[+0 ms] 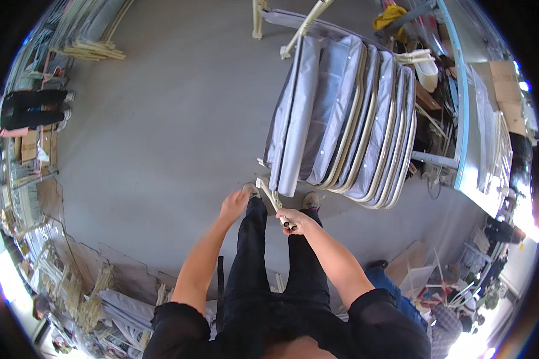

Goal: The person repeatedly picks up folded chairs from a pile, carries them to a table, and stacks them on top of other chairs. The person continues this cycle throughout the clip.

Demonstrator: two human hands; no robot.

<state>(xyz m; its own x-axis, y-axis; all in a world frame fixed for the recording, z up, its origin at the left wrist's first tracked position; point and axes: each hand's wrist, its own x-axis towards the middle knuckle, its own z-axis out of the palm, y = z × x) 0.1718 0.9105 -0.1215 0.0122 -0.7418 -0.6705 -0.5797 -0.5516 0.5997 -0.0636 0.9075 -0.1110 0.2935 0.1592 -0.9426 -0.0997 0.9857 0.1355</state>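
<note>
Hands: the right hand (297,222) is wrapped around 2 cream metal tubes (270,194), gripping near their dark, open lower ends. The left hand (233,206) is partly curled at the left side of the tubes and apart from them; its finger spacing is blurred and cannot be determined.

Position: the tubes slant up and left from the right hand, past the lower-left corner of the stack of folded frames (359,175), reaching the nearest grey cover (296,116). Whether they are joined to that frame cannot be determined. The 2 shoes (311,201) stand just below this corner.

Edges: the stack's bent metal bars form its lower and right edges. Beyond the right edge lies the worktable (463,102), its pale blue edge facing the stack, with mixed materials between the 2. Cream legs (306,28) project at the stack's upper-left corner.

Room for movement: the grey floor (161,119) extends from the stack's left edge to the far left side, where a person in black trousers (35,109) stands beside shelving. Folded frames (96,49) occupy the floor's upper-left corner; piled cream tubing (66,272) bounds its lower-left edge.
</note>
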